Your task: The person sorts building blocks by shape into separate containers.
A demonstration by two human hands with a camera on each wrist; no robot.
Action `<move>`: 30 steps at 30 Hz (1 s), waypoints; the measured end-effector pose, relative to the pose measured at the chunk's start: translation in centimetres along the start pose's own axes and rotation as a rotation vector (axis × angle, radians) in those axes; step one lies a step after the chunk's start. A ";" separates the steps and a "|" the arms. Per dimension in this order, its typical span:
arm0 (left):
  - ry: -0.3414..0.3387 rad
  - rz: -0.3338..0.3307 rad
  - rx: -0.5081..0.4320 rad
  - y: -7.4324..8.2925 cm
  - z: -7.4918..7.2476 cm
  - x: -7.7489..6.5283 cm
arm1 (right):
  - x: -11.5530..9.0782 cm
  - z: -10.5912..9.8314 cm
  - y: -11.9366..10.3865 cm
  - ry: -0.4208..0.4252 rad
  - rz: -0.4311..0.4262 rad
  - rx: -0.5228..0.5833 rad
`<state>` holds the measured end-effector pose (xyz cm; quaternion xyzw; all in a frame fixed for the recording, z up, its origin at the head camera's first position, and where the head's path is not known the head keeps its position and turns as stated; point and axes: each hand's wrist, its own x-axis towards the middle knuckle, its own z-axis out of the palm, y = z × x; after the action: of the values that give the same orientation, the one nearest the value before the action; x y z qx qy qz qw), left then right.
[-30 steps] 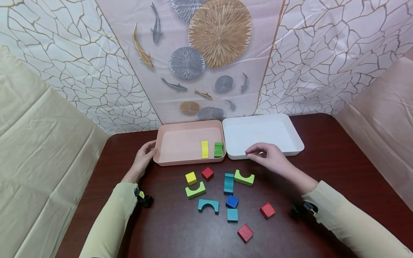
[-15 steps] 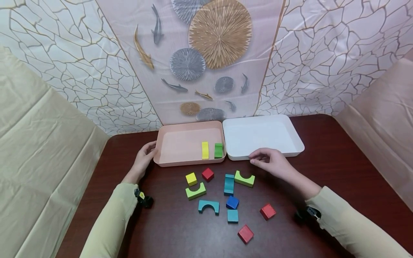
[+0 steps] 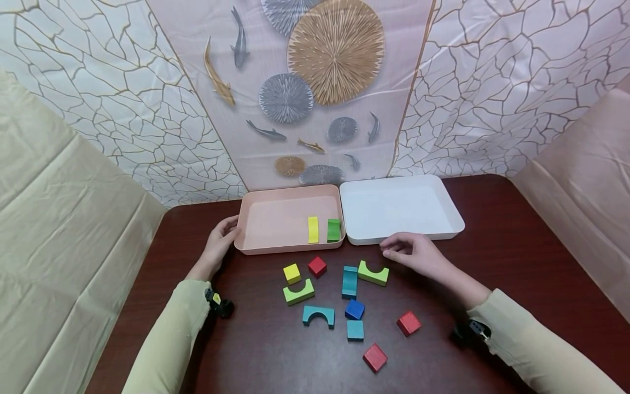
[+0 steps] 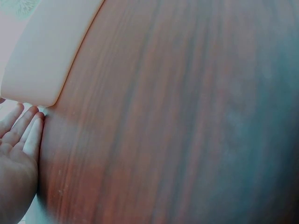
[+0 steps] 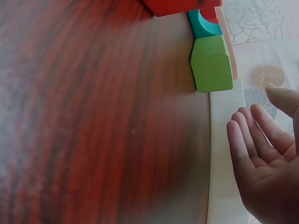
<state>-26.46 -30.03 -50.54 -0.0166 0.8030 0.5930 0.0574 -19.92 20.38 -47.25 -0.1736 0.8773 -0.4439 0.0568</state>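
My left hand (image 3: 215,244) rests against the left side of the pink tray (image 3: 273,219). In the left wrist view its extended fingers (image 4: 31,128) reach the tray's corner. Inside that tray lie a yellow block (image 3: 313,230) and a green block (image 3: 333,230), near its right end. My right hand (image 3: 415,253) hovers by the front edge of the white tray (image 3: 398,208), fingers relaxed and nothing in them. Nearest to it on the table is a light green arch block (image 3: 373,273), whose end face (image 5: 212,70) shows in the right wrist view, with a teal arch block (image 3: 349,282) beside it.
On the dark wooden table (image 3: 256,350) are another light green arch (image 3: 298,293), another teal arch (image 3: 318,316), a yellow cube (image 3: 292,273), a blue cube (image 3: 354,309), a teal square block (image 3: 355,330) and red cubes (image 3: 317,266). Patterned cloth (image 3: 315,87) hangs behind.
My right hand has drifted slightly toward me and to the right, from over the white tray's front rim to just before it. My left hand and the blocks have stayed put.
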 end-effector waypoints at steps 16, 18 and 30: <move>-0.005 -0.006 -0.002 0.4 0.0 -0.2 | -0.7 0.7 1.4 -0.027 -0.011 0.030; -0.004 -0.005 0.003 0.4 0.0 -0.2 | -0.8 0.7 1.4 -0.029 -0.008 0.034; -0.001 0.005 0.012 0.3 0.0 -0.2 | -1.3 0.8 1.6 -0.044 0.015 0.070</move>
<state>-26.24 -29.97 -50.26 -0.0142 0.8065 0.5884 0.0564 -18.87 21.10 -49.09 -0.1744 0.8611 -0.4698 0.0853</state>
